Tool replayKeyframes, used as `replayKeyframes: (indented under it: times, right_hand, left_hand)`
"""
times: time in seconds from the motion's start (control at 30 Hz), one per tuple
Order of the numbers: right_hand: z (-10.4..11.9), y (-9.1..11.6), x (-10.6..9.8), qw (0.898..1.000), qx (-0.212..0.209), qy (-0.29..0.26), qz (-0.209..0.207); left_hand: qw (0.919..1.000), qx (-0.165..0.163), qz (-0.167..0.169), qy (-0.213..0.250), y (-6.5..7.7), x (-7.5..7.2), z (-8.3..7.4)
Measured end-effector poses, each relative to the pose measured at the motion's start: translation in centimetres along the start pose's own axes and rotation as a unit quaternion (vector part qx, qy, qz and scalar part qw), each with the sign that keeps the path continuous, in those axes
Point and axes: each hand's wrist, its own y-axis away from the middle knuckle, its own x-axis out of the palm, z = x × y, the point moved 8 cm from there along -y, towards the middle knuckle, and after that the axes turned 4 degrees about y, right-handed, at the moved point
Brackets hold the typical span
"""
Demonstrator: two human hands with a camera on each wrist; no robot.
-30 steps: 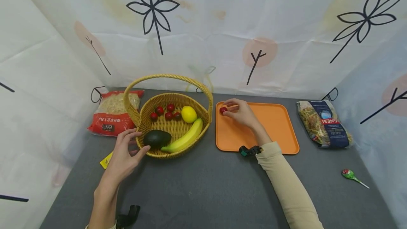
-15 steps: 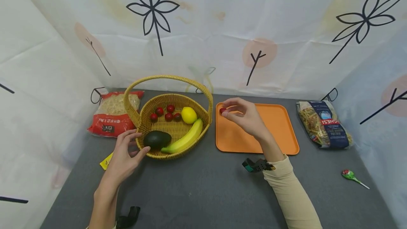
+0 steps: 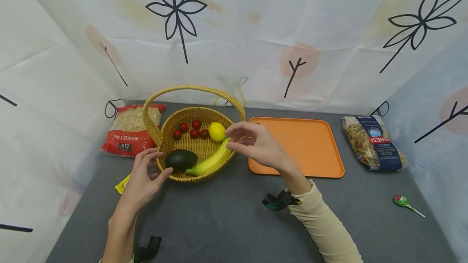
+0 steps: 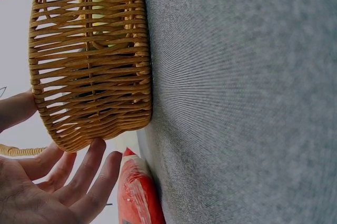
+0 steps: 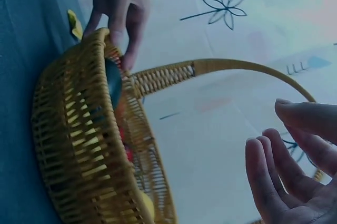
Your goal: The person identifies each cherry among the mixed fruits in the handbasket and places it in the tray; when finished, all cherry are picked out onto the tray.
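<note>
A yellow wicker basket (image 3: 200,147) was gripped at its left rim by a person's left hand (image 3: 144,178), with the rim held between thumb and fingers, on a dark gray table (image 3: 219,222). The right hand (image 3: 260,145) was held at the basket's right rim, its fingers bent and their tips seen beside the lemon (image 3: 217,132) and the upper end of a banana (image 3: 211,161); whether anything was pinched there could not be told. Inside the basket, an avocado (image 3: 180,159) was seen near the left hand, and five small red fruits (image 3: 194,133) were grouped toward the back. The basket was flanked by a red-printed clear food bag (image 3: 126,139) on the left and an orange tray (image 3: 305,147) on the right, the latter partly covered by the right hand. Farther right, a pasta bag (image 3: 376,145) and a green-wrapped lollipop (image 3: 401,201) were laid out.
</note>
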Motion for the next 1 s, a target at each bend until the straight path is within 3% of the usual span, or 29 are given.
replayKeyframes:
  times: [0.43, 0.57, 0.73, 1.0]
  right_hand:
    - [-3.3, -7.7, 4.9, 0.996, 0.034, 0.059, 0.063]
    - [-5.1, -9.8, 6.0, 0.993, 0.067, 0.061, 0.074]
    - [-7.1, -11.2, 7.2, 0.988, 0.118, 0.039, 0.091]
    - [-8.3, -12.3, 9.2, 0.976, 0.166, 0.047, 0.133]
  left_hand:
    - [1.0, 0.005, -0.003, -0.003, 0.0, -0.1, -0.1]
    - [1.0, 0.002, 0.0, -0.003, -0.1, -0.1, -0.1]
    - [1.0, -0.001, 0.002, -0.004, -0.1, 0.0, 0.0]
    - [1.0, -0.002, 0.003, -0.005, -0.1, 0.0, 0.0]
